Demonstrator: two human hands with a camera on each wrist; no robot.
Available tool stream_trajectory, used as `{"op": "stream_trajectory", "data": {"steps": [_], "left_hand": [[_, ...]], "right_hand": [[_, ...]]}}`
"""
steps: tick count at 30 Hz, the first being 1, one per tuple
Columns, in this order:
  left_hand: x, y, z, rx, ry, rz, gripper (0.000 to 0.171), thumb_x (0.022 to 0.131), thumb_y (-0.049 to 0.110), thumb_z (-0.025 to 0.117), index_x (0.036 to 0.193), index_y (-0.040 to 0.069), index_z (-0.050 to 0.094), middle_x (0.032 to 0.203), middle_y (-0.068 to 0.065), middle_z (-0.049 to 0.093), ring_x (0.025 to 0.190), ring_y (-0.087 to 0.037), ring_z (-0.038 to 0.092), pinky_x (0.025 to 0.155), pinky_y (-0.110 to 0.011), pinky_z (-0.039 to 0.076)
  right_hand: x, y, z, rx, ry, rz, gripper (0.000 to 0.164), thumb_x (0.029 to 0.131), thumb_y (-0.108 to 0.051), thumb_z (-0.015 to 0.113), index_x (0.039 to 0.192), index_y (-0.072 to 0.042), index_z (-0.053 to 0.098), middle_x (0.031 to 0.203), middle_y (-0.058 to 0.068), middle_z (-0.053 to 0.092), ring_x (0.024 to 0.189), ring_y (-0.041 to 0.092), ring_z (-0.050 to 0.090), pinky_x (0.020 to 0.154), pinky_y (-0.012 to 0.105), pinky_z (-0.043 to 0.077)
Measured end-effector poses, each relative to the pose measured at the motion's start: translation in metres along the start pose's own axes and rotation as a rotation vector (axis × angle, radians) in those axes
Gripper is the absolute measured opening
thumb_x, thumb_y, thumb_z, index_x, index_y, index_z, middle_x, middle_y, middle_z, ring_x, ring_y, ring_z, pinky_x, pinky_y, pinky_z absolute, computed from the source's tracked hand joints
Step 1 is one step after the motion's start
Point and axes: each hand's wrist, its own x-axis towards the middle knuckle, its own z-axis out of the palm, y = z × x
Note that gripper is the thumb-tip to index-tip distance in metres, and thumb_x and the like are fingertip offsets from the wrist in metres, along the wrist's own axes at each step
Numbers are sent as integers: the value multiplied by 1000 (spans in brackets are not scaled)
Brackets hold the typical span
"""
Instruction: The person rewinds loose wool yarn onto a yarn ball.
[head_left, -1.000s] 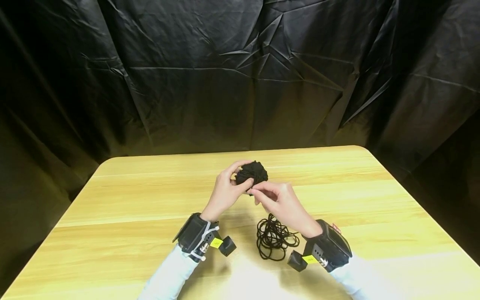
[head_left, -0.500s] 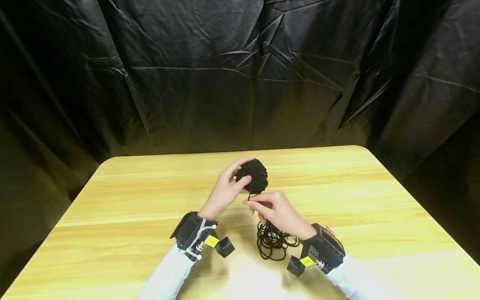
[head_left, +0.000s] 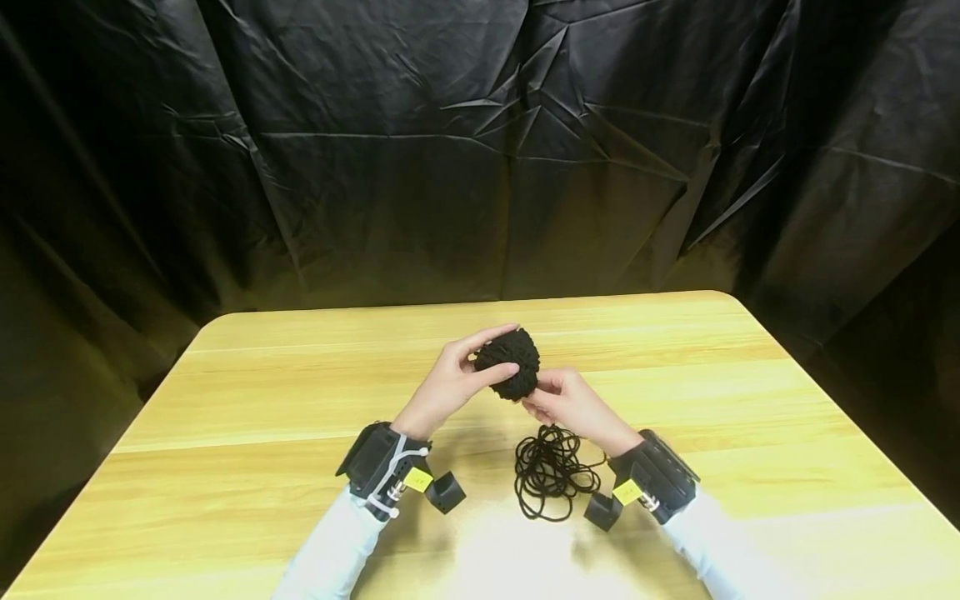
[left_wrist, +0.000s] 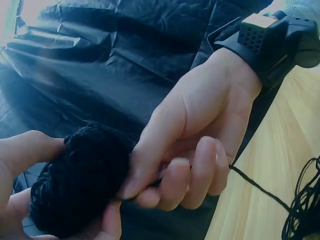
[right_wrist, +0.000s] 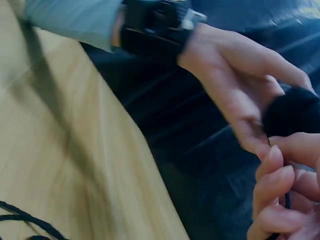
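A ball of black yarn (head_left: 517, 350) is held above the table by my left hand (head_left: 457, 375), its thumb across the near face and its fingers along the far side. Close against the ball's lower right, my right hand (head_left: 573, 404) pinches the yarn strand between thumb and forefinger. In the left wrist view the strand (left_wrist: 260, 186) runs through the right hand's curled fingers and down to a loose pile of yarn (left_wrist: 305, 210). That tangled yarn pile (head_left: 551, 475) lies on the table just below the right hand in the head view.
The light wooden table (head_left: 262, 417) spreads around both hands. Behind its far edge hangs a creased black sheet (head_left: 375, 208). Each wrist wears a black strap with a small camera, the left camera (head_left: 445, 492) and right camera (head_left: 602, 511) jutting inward over the table.
The right hand has gone from below the ball, where it drew the strand taut, up to the ball's right side. The left hand has turned the ball slightly. The loose pile has shifted a little.
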Motion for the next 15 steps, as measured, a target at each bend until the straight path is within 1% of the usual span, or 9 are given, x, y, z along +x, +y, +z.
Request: {"op": "stream_trajectory", "data": {"steps": [2,5,7,9,12,15], "left_hand": [[0,0,-1,16,-1,0,48,81,15,65,127,15,50,125,-7,52,99,-23,59,85,-33,47],[-1,1,-1,34,12,-16,48,81,16,65,127,14,50,121,-8,54,99,-22,58,83,-33,48],[-1,2,-1,33,27,-47,47,80,17,66,125,15,50,116,-9,57,98,-21,59,83,-34,47],[-2,2,-1,33,33,-73,47,79,18,67,123,15,50,112,-10,59,96,-21,60,84,-36,47],[-2,1,-1,31,11,-83,45,79,20,68,120,16,52,111,-8,60,93,-20,62,84,-36,46],[-3,1,-2,26,-44,-74,45,78,21,68,120,15,54,113,-6,58,91,-20,63,83,-35,47]], "right_hand": [[1,2,-5,47,-24,41,18,88,-6,45,77,6,52,57,-2,41,47,5,34,44,17,27],[1,6,-12,128,-95,97,22,90,-12,43,72,-1,49,55,-4,39,48,6,33,47,19,26],[1,8,-16,216,-131,125,24,92,-14,42,70,-7,48,55,-5,39,48,6,33,48,19,27],[1,9,-19,320,-151,141,26,94,-16,40,71,-10,50,57,-6,41,49,5,35,50,18,29],[1,7,-22,445,-131,156,25,95,-16,39,76,-12,54,60,-6,45,49,2,37,50,15,31],[3,1,-24,495,-77,171,25,95,-14,37,84,-13,59,62,-6,47,49,1,38,49,13,32]]}}
